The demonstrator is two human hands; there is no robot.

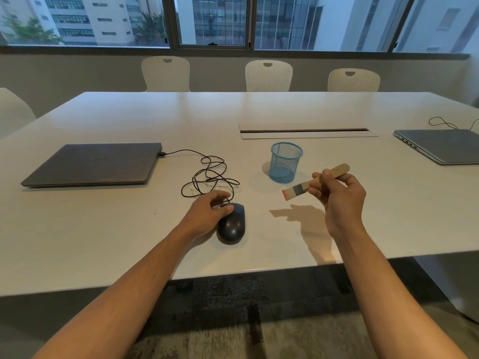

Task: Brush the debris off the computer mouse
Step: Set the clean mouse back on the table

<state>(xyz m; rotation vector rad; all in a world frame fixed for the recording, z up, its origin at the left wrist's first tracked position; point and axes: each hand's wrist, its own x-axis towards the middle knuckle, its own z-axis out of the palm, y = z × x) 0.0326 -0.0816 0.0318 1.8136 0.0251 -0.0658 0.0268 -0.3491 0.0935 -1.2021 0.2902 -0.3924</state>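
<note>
Wooden brush pinched in right hand, left hand fingers curled steadying the mouse; looks like sweeping comes next.

Dark navy, glossy, oval corded computer mouse sits flat on the white table, near its front edge, buttons facing away. Its thin black cable lies in loose tangled loops behind it. Flat wooden-handled brush, grey ferrule, pale bristles with red tips, is off the table, tilted, bristles pointing left-down, right of mouse, not touching.
</note>
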